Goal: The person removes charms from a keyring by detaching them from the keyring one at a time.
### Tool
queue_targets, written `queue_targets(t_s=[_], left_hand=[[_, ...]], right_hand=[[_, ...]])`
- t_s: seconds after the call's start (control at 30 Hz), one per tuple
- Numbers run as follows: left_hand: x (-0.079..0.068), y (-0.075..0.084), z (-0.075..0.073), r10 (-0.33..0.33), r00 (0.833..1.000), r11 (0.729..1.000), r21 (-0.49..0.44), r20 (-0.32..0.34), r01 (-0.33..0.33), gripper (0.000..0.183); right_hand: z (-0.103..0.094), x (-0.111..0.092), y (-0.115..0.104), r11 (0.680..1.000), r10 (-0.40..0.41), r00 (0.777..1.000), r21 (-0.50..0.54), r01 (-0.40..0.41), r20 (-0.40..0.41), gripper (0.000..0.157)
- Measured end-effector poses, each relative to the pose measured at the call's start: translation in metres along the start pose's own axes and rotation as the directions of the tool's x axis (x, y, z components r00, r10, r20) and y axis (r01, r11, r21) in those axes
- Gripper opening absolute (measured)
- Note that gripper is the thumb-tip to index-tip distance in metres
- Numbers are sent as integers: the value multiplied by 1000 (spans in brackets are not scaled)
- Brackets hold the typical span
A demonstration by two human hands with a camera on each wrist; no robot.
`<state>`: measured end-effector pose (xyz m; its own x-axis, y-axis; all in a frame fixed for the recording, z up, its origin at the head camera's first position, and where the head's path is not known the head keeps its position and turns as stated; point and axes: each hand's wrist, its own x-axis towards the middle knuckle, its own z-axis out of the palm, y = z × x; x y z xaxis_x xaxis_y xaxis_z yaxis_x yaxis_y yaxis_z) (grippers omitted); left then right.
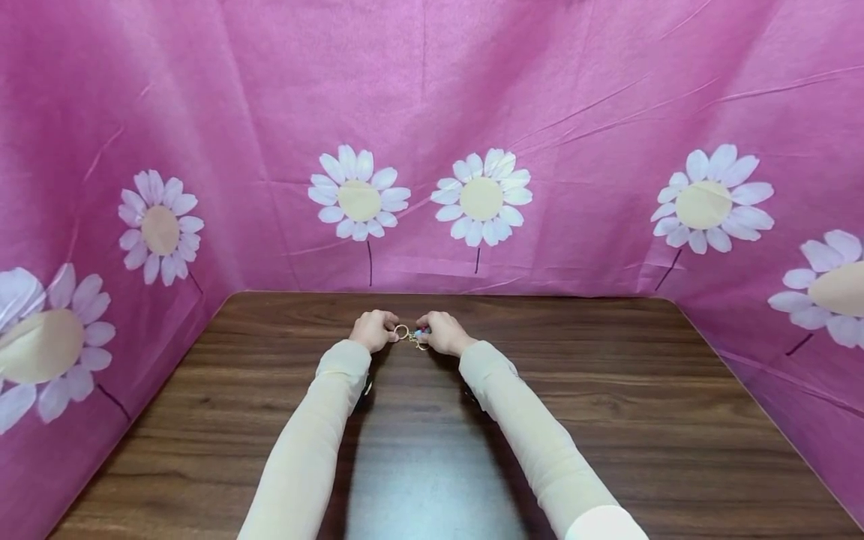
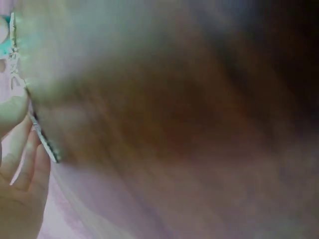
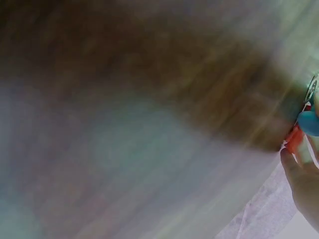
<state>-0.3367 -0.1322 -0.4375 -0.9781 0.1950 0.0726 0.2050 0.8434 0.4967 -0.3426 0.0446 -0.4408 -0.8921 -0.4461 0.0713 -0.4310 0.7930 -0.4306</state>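
A keychain (image 1: 412,337) is located between the two hands, over the far part of the wood-grain table (image 1: 607,405). A round, gold-coloured ring (image 1: 408,332) is fitted at its left side, and a second, curved gold-coloured part (image 1: 423,347) is seen lower, near the right hand. The two are joined by small metal links. A smooth, rounded blue piece (image 3: 309,122) and a glossy red piece (image 3: 295,139) are carried at the right. The ring side is pinched by the left hand (image 1: 373,331); the coloured end is gripped by the right hand (image 1: 445,334) and partly hidden. Contact with the table cannot be determined.
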Motion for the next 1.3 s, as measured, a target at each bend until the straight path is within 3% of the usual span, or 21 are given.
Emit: queue_targets(t_s=[0.2, 0.47, 0.67, 0.87, 1.0, 1.3], left_hand=[[2, 1, 2, -17, 999, 1000, 7, 32, 17, 19], [-4, -2, 0, -32, 998, 992, -122, 48, 38, 8], [-6, -1, -3, -39, 997, 979, -197, 62, 50, 8], [-5, 2, -3, -64, 991, 926, -363, 119, 103, 11], [-3, 10, -8, -30, 993, 910, -408, 117, 76, 13], [-3, 29, -20, 66, 989, 871, -492, 132, 7, 19]], right_hand=[[0, -3, 3, 998, -54, 999, -19, 54, -4, 32], [-5, -8, 6, 996, -90, 995, 7, 90, -35, 24], [-7, -9, 13, 989, -31, 999, 141, 34, -21, 28], [-14, -11, 22, 936, 39, 998, 348, -54, 49, 33], [-25, -14, 26, 919, 43, 997, 390, -66, 67, 32], [-44, -30, 28, 865, -36, 995, 502, -15, 91, 26]])
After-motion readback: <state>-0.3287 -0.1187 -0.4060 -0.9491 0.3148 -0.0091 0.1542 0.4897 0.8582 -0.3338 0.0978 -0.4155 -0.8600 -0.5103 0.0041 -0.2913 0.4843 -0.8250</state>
